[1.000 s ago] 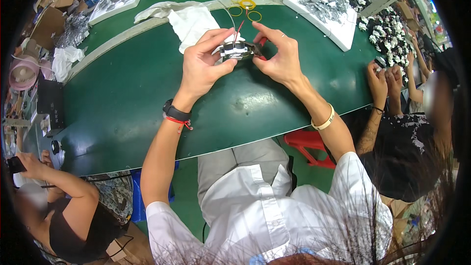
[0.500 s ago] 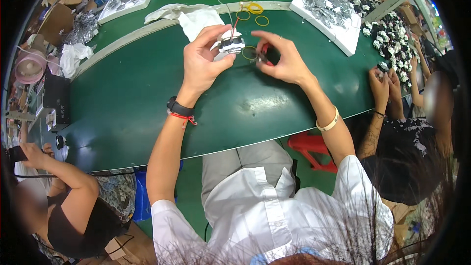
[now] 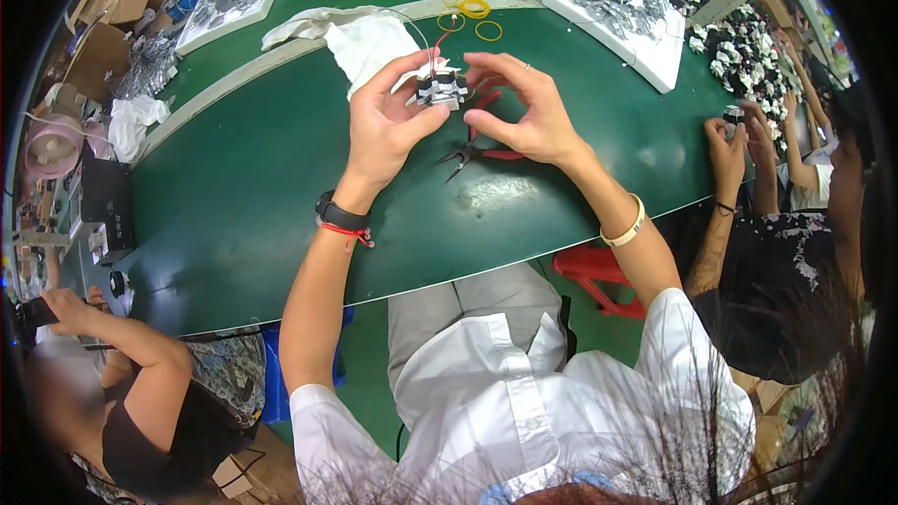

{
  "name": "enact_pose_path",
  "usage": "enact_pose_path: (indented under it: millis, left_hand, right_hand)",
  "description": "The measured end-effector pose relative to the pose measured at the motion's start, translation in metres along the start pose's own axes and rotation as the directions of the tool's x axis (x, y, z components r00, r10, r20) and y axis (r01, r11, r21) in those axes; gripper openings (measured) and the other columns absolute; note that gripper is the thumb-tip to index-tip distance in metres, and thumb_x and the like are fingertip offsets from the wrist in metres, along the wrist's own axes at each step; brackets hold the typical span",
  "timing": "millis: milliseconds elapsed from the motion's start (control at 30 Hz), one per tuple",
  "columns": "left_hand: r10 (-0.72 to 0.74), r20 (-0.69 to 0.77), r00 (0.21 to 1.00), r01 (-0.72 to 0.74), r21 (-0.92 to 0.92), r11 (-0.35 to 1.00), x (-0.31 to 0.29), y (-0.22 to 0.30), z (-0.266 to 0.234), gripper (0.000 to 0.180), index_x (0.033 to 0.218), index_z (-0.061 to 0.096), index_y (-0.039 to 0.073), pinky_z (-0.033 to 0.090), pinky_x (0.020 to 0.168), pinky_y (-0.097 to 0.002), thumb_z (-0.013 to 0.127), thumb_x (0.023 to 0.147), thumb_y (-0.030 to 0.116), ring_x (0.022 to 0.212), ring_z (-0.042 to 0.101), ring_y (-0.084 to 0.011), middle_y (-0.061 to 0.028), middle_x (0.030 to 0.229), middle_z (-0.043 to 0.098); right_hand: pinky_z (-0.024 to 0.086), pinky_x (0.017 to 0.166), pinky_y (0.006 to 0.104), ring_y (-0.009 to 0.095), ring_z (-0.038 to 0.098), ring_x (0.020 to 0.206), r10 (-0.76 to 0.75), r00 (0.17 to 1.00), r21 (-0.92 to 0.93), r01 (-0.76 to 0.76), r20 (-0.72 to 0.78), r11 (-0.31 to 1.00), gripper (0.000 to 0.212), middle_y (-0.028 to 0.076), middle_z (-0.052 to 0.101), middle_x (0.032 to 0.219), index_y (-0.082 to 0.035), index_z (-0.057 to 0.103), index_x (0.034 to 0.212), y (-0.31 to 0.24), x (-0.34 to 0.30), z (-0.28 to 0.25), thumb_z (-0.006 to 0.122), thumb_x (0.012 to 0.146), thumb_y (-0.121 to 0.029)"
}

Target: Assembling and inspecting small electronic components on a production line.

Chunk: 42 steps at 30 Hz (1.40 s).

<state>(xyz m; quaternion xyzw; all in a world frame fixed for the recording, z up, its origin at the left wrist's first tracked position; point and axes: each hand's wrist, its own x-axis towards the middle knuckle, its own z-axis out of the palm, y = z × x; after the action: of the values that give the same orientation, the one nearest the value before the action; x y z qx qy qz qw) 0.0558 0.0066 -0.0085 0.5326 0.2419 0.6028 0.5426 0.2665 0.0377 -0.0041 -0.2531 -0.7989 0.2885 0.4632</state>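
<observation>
A small black-and-white part with wires (image 3: 442, 90), like a coil or motor assembly, is pinched between the thumb and fingers of my left hand (image 3: 385, 122). One grey wire and one red wire rise from its top. Close on its right is my right hand (image 3: 528, 108), thumb and fingers spread apart with a gap between them. Beneath that hand are pliers with red handles (image 3: 468, 149), jaws pointing down-left and handles apart. Part of one handle passes behind the fingers; whether they touch it I cannot tell.
Beyond my hands lie a white cloth (image 3: 369, 49) and yellow rubber bands (image 3: 474, 7). A white foam board (image 3: 645, 47) bears wires at the back right. Co-workers sit on both sides; a pile of black-and-white parts (image 3: 739, 61) is at the right.
The pliers have left the right hand's closed grip and now show below it with handles apart. That hand has opened and come nearer the part in my left hand.
</observation>
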Motion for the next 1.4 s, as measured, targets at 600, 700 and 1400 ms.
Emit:
enact_pose_path:
  millis: [600,700,1400]
  left_hand:
    - [-0.236,0.010,0.972,0.233,-0.202,0.951,-0.002,-0.002,0.010,0.053,0.145,0.049,-0.003,0.050,0.105,-0.0387,0.061,0.093,-0.001,0.123,0.059,-0.0224,-0.0154,0.138,0.058]
    - [-0.187,-0.059,0.981,0.169,-0.230,0.958,-0.002,-0.005,0.011,0.051,0.140,0.053,-0.002,0.051,0.104,-0.0371,0.064,0.090,-0.005,0.122,0.059,-0.0228,-0.0143,0.137,0.056]
    - [-0.022,-0.216,0.976,-0.021,-0.196,0.980,-0.008,-0.012,0.024,0.050,0.123,0.057,-0.001,0.051,0.100,-0.0351,0.074,0.078,-0.014,0.116,0.057,-0.0228,-0.0126,0.127,0.056]
  right_hand:
    - [0.056,0.072,0.0256,0.012,0.065,0.085,0.315,0.927,0.460,-0.193,-0.204,0.867,0.055,0.008,0.063,0.100,0.000,0.055,0.131,0.000,-0.006,0.014,0.078,0.081,-0.005]
    - [0.057,0.071,0.0249,0.012,0.065,0.083,0.077,0.936,0.027,-0.072,-0.344,0.997,0.057,0.008,0.065,0.099,0.001,0.054,0.131,-0.001,-0.005,0.015,0.079,0.081,-0.005]
    - [0.057,0.067,0.0266,0.013,0.067,0.077,0.153,0.913,0.129,-0.112,-0.377,0.985,0.063,0.009,0.071,0.090,0.000,0.057,0.132,-0.011,-0.009,0.029,0.082,0.074,-0.006]
